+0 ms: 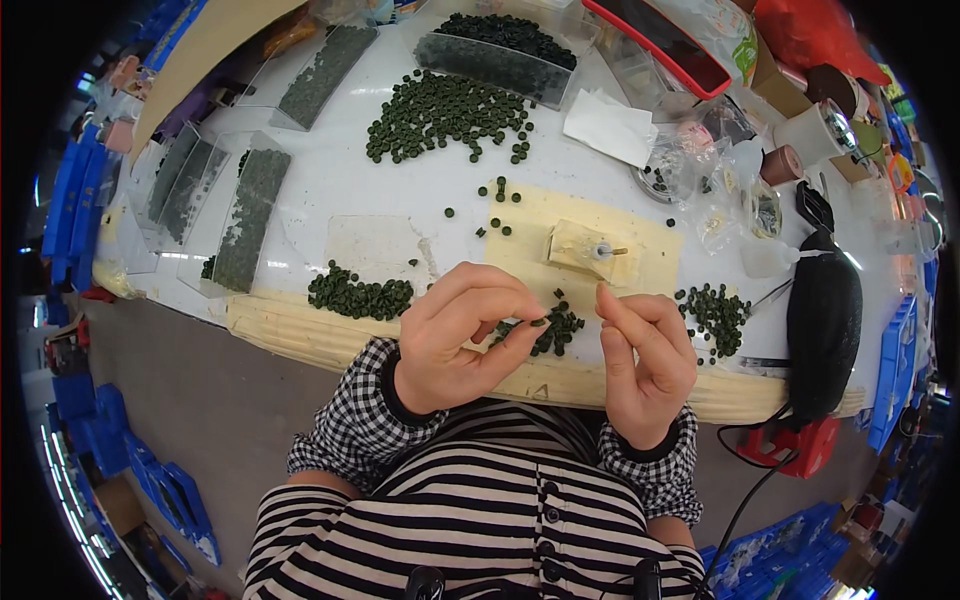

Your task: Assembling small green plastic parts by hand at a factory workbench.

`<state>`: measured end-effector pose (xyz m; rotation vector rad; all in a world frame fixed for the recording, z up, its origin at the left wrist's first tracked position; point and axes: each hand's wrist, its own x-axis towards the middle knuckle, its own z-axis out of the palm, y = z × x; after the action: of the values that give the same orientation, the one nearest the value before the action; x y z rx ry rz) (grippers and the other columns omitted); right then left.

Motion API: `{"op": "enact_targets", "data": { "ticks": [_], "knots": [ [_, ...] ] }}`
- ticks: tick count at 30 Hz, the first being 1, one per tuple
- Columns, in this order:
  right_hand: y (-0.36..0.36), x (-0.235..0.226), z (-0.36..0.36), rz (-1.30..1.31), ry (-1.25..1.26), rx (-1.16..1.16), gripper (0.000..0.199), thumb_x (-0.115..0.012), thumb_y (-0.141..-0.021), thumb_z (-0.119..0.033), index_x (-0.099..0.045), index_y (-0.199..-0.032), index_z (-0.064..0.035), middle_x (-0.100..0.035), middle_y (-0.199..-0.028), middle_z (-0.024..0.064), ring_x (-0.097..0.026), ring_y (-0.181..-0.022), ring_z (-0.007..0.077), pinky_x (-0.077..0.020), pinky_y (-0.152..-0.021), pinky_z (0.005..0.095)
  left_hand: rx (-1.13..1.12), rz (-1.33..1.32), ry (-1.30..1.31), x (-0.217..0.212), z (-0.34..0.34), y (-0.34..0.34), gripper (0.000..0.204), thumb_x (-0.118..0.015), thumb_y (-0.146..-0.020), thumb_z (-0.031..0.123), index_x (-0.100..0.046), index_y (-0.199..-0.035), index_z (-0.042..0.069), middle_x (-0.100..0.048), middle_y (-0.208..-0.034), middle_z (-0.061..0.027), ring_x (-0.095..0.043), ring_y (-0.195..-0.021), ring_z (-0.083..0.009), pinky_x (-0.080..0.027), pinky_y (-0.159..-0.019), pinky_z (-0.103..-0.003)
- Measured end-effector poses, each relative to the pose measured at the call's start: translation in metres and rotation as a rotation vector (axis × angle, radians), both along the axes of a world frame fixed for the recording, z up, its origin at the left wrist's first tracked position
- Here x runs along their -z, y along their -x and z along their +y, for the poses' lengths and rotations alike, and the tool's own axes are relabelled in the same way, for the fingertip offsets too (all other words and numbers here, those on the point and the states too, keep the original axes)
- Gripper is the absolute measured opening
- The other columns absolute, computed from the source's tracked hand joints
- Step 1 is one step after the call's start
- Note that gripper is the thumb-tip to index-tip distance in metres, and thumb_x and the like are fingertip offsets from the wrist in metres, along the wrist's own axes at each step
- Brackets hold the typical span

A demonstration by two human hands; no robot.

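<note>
Left hand (455,335) pinches a small dark green disc (538,322); right hand (645,355), fingers curled narrow, hovers just right, near green disc piles (445,115).

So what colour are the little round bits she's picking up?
Dark green, like the small round pieces pinched in the left hand; the head view shows them.

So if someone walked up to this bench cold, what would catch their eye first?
Probably the dark green discs, heaped at the table's far middle, with smaller piles near its front edge. Next, the left hand pinching one small disc at its fingertips, beside the right hand. A small cream fixture sits just beyond them.
</note>
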<state>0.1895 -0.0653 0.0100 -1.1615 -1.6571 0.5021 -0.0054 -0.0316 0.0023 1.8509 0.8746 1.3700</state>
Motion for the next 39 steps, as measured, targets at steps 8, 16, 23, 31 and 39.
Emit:
{"op": "enact_targets", "data": {
  "ticks": [8, 16, 23, 31, 39],
  "knots": [
    [-0.001, 0.001, -0.008, 0.007, 0.001, 0.000, 0.033, -0.068, -0.079, 0.005, -0.069, -0.111, 0.0013, -0.063, -0.088, 0.0098, -0.058, -0.074, 0.0186, -0.0464, -0.066, 0.0264, 0.026, -0.011, 0.000, -0.004, -0.009, 0.000, 0.025, -0.074, -0.071, -0.007, -0.067, -0.093, 0.003, -0.064, -0.093, -0.0062, -0.042, -0.053, -0.0027, -0.035, -0.045, -0.018],
    [0.000, 0.000, -0.013, 0.004, -0.025, -0.005, 0.033, -0.069, -0.079, 0.005, -0.069, -0.111, 0.0012, -0.063, -0.087, 0.0095, -0.058, -0.073, 0.0186, -0.0465, -0.065, 0.0263, 0.029, -0.021, -0.008, -0.004, -0.016, 0.001, 0.025, -0.073, -0.071, -0.008, -0.067, -0.092, 0.003, -0.065, -0.093, -0.0061, -0.042, -0.053, -0.0034, -0.035, -0.045, -0.018],
    [-0.001, 0.000, -0.015, 0.009, -0.014, 0.005, 0.032, -0.068, -0.079, 0.005, -0.069, -0.111, 0.0014, -0.063, -0.087, 0.0097, -0.057, -0.073, 0.0183, -0.0462, -0.065, 0.0263, 0.016, 0.072, 0.048, -0.008, -0.015, 0.005, 0.022, -0.073, -0.072, -0.006, -0.067, -0.092, 0.003, -0.064, -0.091, -0.0055, -0.042, -0.052, -0.0047, -0.035, -0.045, -0.020],
    [-0.018, 0.009, -0.015, 0.054, -0.005, 0.067, 0.031, -0.063, -0.082, 0.009, -0.068, -0.112, 0.0017, -0.062, -0.090, 0.0104, -0.056, -0.075, 0.0157, -0.0450, -0.064, 0.0235, -0.035, 0.514, 0.200, -0.006, 0.035, 0.031, 0.016, -0.072, -0.079, 0.004, -0.068, -0.093, 0.001, -0.059, -0.081, -0.0046, -0.042, -0.053, -0.0108, -0.038, -0.051, -0.025],
    [-0.026, 0.019, -0.010, 0.066, -0.003, 0.062, 0.032, -0.063, -0.082, 0.009, -0.069, -0.113, 0.0005, -0.062, -0.090, 0.0099, -0.056, -0.075, 0.0150, -0.0446, -0.063, 0.0231, -0.207, 0.689, 0.181, -0.024, 0.063, 0.041, 0.036, -0.074, -0.081, 0.018, -0.055, -0.105, -0.001, -0.060, -0.089, -0.0179, -0.061, -0.076, -0.0314, -0.049, -0.070, -0.037]
  ]
}}
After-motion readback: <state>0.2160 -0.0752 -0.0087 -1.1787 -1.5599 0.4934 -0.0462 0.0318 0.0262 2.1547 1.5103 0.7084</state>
